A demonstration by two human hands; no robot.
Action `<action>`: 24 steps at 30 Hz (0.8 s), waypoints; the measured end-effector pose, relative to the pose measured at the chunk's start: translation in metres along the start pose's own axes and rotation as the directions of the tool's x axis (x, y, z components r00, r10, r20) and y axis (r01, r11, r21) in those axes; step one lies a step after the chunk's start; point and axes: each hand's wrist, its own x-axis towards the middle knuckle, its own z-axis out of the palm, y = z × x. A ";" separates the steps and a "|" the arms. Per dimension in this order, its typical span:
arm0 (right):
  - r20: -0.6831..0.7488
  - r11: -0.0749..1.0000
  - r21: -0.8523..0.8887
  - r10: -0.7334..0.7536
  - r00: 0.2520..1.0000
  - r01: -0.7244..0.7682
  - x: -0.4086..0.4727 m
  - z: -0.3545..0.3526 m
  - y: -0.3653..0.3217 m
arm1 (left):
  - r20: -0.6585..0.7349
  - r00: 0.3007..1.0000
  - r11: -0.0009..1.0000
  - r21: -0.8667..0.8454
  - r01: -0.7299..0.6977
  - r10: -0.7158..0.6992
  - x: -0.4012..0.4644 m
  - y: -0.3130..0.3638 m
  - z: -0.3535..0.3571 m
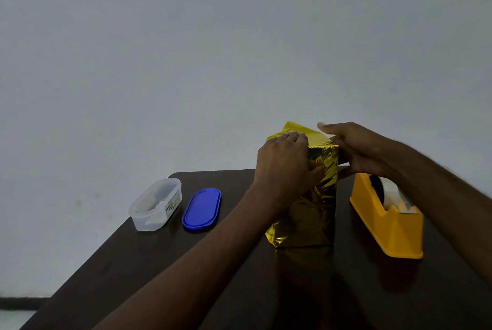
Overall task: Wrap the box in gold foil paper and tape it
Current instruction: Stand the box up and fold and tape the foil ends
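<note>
On the dark tabletop (149,271) the box (311,212), already covered in gold foil paper, stands upright between a blue lid (201,210) and a yellow tape dispenser (386,223), while the left hand (285,162) presses curled fingers on its top fold and the right hand (356,151) holds its right upper edge, fingers extended.

I can read no text, brand or number anywhere in my view. The only printed mark is a small label on the clear plastic container (155,206), at about 9 o'clock from the foil-wrapped box (308,196); it shows yellow and dark patches, too blurred for me to make out letters.
</note>
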 end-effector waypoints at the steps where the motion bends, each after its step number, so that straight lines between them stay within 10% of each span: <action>1: 0.015 1.000 -0.020 -0.014 1.000 0.015 -0.001 0.000 0.000 | -0.005 1.000 1.000 0.001 0.001 -0.001 0.000 0.000 0.000; 12: 0.151 0.982 0.179 -0.092 0.984 0.065 -0.008 -0.014 0.012 | 0.008 1.000 1.000 -0.005 0.003 -0.003 0.003 0.001 0.001; 24: -0.099 0.997 0.063 -0.048 0.994 0.054 -0.010 0.002 0.013 | 0.023 1.000 1.000 -0.008 0.005 -0.004 0.000 0.000 0.001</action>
